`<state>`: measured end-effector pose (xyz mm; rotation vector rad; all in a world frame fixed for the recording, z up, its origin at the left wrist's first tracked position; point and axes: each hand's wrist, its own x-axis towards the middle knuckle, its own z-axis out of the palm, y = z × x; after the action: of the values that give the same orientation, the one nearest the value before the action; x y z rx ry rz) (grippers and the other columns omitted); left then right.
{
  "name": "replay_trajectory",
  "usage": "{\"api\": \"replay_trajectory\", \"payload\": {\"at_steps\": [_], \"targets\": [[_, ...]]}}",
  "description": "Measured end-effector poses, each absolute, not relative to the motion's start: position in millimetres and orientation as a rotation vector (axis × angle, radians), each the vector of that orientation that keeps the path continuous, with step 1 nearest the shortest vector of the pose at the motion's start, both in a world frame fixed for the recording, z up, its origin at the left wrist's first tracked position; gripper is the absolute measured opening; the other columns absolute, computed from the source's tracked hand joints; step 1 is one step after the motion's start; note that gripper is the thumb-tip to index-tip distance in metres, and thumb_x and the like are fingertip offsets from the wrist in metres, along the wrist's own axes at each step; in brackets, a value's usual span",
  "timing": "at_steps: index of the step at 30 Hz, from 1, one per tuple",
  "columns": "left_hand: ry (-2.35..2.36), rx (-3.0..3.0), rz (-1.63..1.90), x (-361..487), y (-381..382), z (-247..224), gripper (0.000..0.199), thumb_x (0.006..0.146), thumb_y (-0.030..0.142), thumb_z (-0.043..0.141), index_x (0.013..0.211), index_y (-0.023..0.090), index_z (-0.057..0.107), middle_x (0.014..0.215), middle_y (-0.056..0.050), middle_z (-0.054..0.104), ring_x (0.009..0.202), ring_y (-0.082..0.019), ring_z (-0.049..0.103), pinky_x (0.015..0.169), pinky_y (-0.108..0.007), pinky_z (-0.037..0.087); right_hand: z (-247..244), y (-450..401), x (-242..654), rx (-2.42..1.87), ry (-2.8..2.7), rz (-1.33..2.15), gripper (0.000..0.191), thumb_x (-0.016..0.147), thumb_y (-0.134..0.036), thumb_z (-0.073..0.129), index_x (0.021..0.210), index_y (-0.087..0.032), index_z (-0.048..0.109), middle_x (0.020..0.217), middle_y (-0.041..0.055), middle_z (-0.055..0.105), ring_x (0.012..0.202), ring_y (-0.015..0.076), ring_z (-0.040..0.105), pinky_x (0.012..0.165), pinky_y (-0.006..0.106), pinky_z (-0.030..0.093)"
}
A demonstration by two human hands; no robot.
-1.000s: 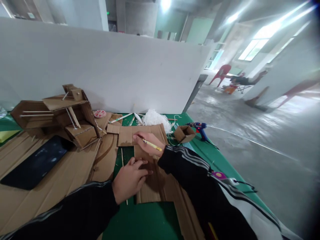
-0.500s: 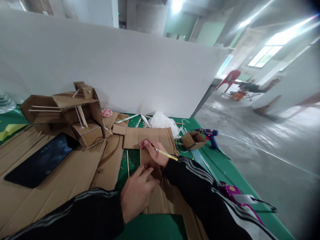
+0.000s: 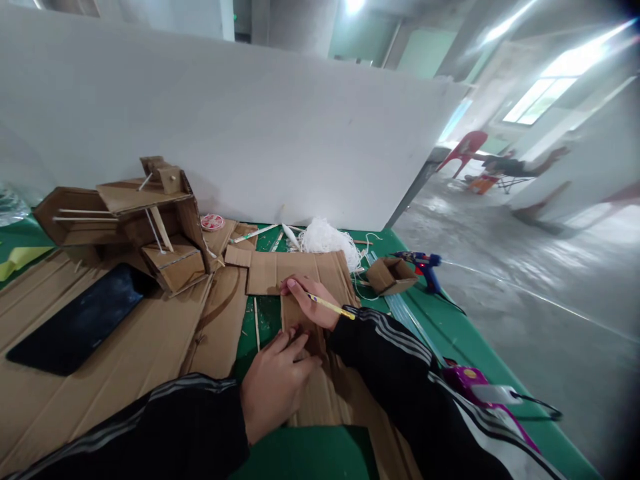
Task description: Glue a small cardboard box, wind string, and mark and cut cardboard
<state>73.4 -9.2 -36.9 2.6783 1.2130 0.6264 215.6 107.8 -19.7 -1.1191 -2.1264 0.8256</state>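
My right hand (image 3: 316,303) is closed around a yellow patterned pencil (image 3: 334,307), its blunt end leaning back over the wrist. The pencil's point is hidden by the fingers, near the lower edge of a flat cardboard strip (image 3: 305,263). Below it, my left hand (image 3: 277,380) rests with bent, slightly spread fingers on a cardboard piece (image 3: 320,403) on the green table. A thin wooden stick (image 3: 257,325) lies left of the hands.
At left stand a cardboard model (image 3: 160,220) and a black phone (image 3: 80,320) on cardboard sheets. White string (image 3: 327,243), an open cardboard box (image 3: 391,276), a blue glue gun (image 3: 424,267) and a purple power strip (image 3: 467,380) lie around. A white partition (image 3: 280,133) stands behind.
The view has shifted slightly. Both hands stay almost where they were, with the pencil still in my right hand.
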Motion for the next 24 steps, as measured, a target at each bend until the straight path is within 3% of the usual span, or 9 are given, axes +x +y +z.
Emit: {"api": "replay_trajectory", "payload": {"at_steps": [5,24], "targets": [[1.212,2.689,0.622,73,-10,-38,0.031,0.088,0.016,0.055,0.114,0.026,0.069,0.130,-0.012,0.063,0.124,-0.032,0.055,0.104,-0.047,0.046,-21,107,217,-1.135,-2.092,0.826,0.045,0.103,-0.046,0.026,0.103,-0.018,0.061,0.096,0.0075,0.072,0.094,0.0195,0.067,0.086,0.032,0.047],[1.218,2.689,0.606,73,-14,-40,0.034,0.087,0.017,0.058,0.117,0.029,0.066,0.132,-0.010,0.063,0.125,-0.031,0.055,0.102,-0.047,0.048,-9,108,216,-1.057,-2.224,0.847,0.045,0.102,-0.047,0.028,0.099,-0.018,0.062,0.092,0.0059,0.069,0.090,0.0189,0.063,0.085,0.032,0.045]]}}
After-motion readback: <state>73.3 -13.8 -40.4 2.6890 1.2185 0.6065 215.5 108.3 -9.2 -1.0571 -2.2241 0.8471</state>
